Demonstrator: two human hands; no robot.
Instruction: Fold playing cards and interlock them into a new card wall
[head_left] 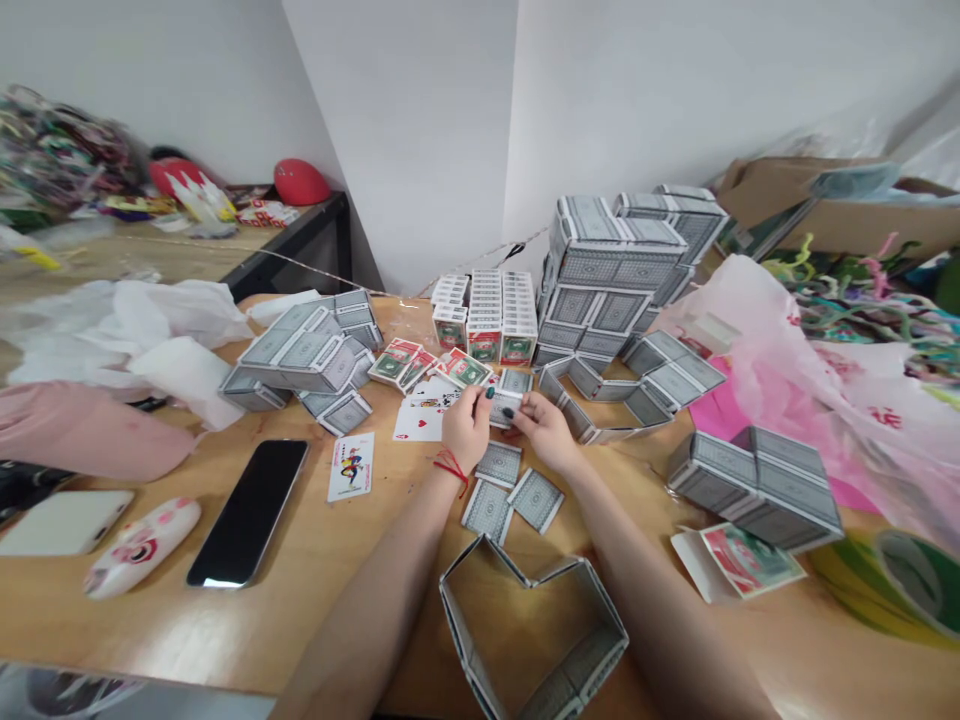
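My left hand (465,430) and my right hand (547,432) meet over the middle of the wooden table (300,590), both pinched on a small stack of grey-backed playing cards (506,408). Three more grey-backed cards (511,490) lie face down just below my hands. A heart-shaped frame made of cards (532,630) stands between my forearms at the near edge. A second heart frame (600,400) lies to the right of my hands.
Card packs (486,318) and stacked grey boxes (615,270) stand at the back, more grey boxes at left (304,355) and right (757,485). A joker card (351,466), black phone (250,510), white phone (64,522), pink plastic bag (810,390).
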